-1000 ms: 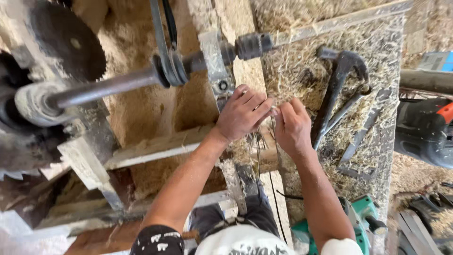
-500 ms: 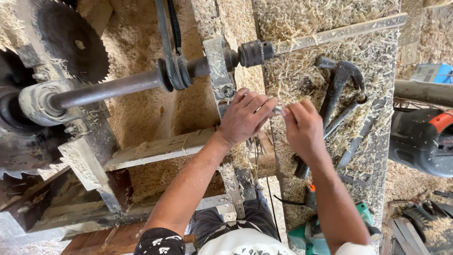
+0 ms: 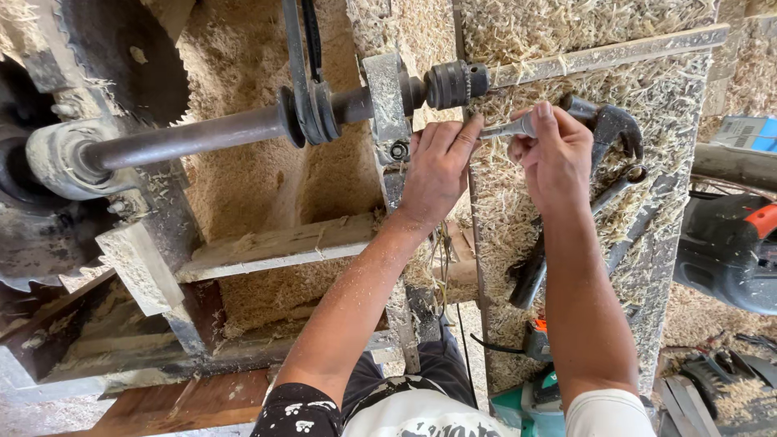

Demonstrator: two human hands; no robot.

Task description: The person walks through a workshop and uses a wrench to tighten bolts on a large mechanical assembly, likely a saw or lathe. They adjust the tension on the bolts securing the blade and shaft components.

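Note:
My left hand [image 3: 437, 166] rests open-fingered against the metal bearing bracket [image 3: 387, 101], just below the dark drill chuck [image 3: 453, 83] at the end of the steel shaft [image 3: 186, 139]. My right hand [image 3: 558, 154] pinches a small pointed metal bit [image 3: 506, 129], its tip touching my left fingertips under the chuck. A belt [image 3: 301, 73] runs over the pulley [image 3: 312, 113] on the shaft. The circular saw blade [image 3: 121, 61] sits at the shaft's far left.
A claw hammer [image 3: 603, 129], pliers [image 3: 530, 271] and other metal tools lie on the sawdust-covered bench [image 3: 566, 48] to the right. A green power tool [image 3: 526, 405] sits near my lap. Dark machinery [image 3: 728, 251] stands at the right edge.
My right hand has lifted off the bench with the metal bit and moved up toward the chuck. My left hand slid up along the bracket.

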